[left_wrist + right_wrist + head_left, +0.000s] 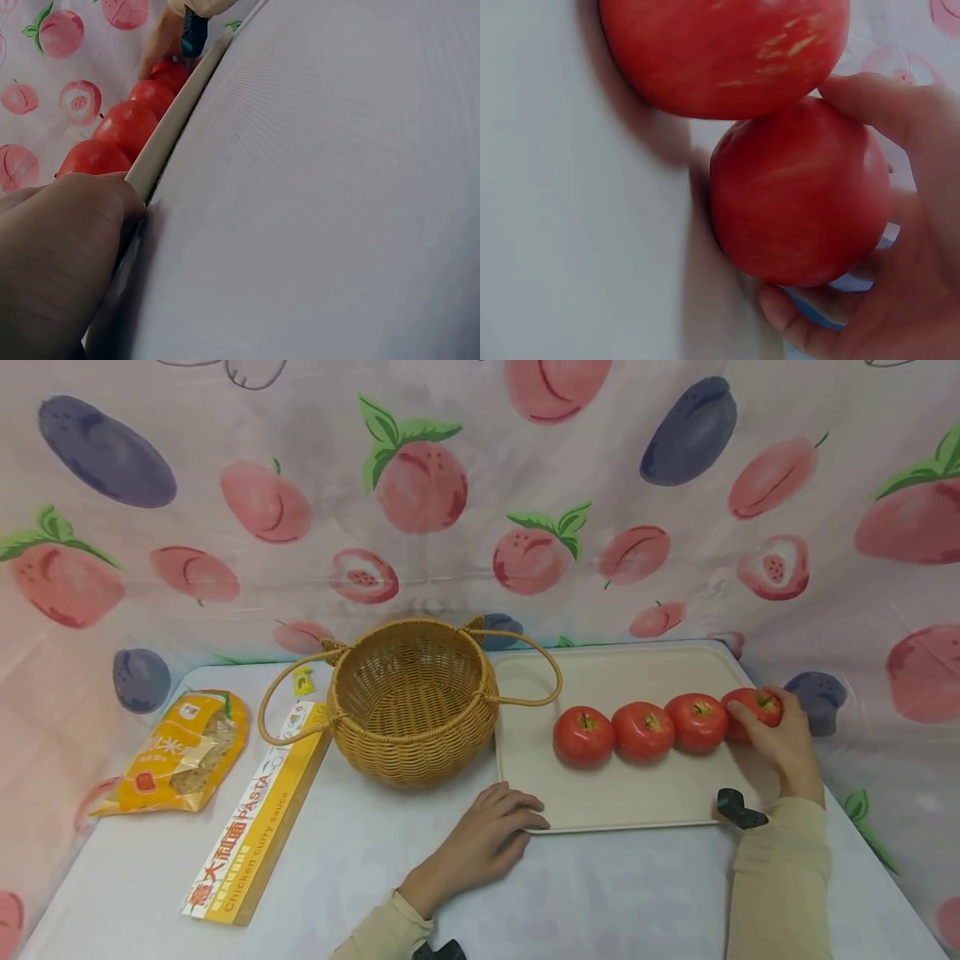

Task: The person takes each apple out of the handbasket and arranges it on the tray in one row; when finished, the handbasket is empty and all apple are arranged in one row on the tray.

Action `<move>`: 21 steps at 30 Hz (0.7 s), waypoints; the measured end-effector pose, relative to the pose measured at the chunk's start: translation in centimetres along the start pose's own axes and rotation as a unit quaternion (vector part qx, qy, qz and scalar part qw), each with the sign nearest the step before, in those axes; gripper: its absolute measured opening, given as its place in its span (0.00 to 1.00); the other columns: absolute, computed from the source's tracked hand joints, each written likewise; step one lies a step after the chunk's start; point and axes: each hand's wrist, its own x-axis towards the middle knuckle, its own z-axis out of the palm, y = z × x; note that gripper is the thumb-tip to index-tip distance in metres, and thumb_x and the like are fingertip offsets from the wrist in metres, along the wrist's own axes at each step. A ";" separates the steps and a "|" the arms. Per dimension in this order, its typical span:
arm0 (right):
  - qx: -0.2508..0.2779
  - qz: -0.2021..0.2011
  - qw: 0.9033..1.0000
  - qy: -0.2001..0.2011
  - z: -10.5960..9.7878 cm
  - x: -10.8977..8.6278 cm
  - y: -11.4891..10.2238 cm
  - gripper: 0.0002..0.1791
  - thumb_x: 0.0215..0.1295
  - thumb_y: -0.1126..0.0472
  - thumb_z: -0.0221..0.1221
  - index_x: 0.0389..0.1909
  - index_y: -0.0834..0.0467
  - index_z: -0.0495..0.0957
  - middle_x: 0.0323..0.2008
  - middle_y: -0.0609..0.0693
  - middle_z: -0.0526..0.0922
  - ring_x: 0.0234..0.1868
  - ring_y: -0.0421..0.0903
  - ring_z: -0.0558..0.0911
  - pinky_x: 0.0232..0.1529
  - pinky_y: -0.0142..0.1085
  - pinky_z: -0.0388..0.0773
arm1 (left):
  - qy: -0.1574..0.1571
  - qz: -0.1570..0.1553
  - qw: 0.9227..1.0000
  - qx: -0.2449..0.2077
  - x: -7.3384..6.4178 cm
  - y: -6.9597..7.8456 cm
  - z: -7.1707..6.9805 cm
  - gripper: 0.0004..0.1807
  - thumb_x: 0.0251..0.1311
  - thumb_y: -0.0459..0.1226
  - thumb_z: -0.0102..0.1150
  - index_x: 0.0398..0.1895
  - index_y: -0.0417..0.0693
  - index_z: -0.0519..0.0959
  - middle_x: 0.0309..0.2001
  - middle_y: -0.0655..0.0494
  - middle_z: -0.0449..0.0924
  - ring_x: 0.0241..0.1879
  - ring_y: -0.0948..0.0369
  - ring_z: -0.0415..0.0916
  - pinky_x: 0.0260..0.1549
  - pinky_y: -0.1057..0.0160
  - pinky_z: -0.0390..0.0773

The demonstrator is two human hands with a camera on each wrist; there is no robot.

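Note:
Four red apples stand in a row on a beige tray (622,797). My right hand (787,747) grips the rightmost apple (756,703), thumb on one side and fingers round the other. In the right wrist view this held apple (799,195) touches the neighbouring apple (727,52). At the tray's near left corner my left hand (491,827) holds the rim, with fingertips over the edge. Close up, the left wrist view has the left hand (67,240) at the end of the tray rim (161,146), near the leftmost apple (94,157).
A wicker basket (450,752) with two raised loop handles stands left of the tray, one handle overhanging it. Further left lie a pasta box (255,818), a yellow food bag (180,752) and a small yellow packet (303,682). A fruit-print cloth (450,568) hangs behind.

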 end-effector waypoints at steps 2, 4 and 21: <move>-0.012 -0.002 1.000 -0.006 -0.2 -0.1 0.0 0.49 0.63 0.36 0.48 0.73 0.60 0.41 0.68 0.74 0.47 0.64 0.71 0.54 0.62 0.68 0.56 | -0.001 0.000 1.000 0.001 0.0 0.0 0.0 0.13 0.62 0.36 0.53 0.47 0.61 0.79 0.54 0.63 0.75 0.60 0.63 0.68 0.69 0.51 0.57; -0.021 0.006 1.000 -0.017 -0.5 -0.1 -0.1 0.50 0.62 0.34 0.48 0.73 0.60 0.40 0.68 0.75 0.47 0.64 0.72 0.53 0.61 0.69 0.57 | -0.002 0.000 1.000 0.002 0.0 0.0 0.0 0.13 0.62 0.36 0.53 0.47 0.61 0.79 0.54 0.63 0.75 0.60 0.63 0.68 0.70 0.51 0.57; 0.023 -0.019 0.999 -0.021 0.2 0.5 0.6 0.46 0.67 0.37 0.42 0.74 0.58 0.34 0.68 0.76 0.41 0.67 0.75 0.47 0.66 0.68 0.47 | -0.008 -0.003 1.000 -0.001 0.1 0.2 -0.2 0.13 0.62 0.36 0.53 0.47 0.61 0.79 0.55 0.63 0.75 0.61 0.63 0.67 0.70 0.52 0.56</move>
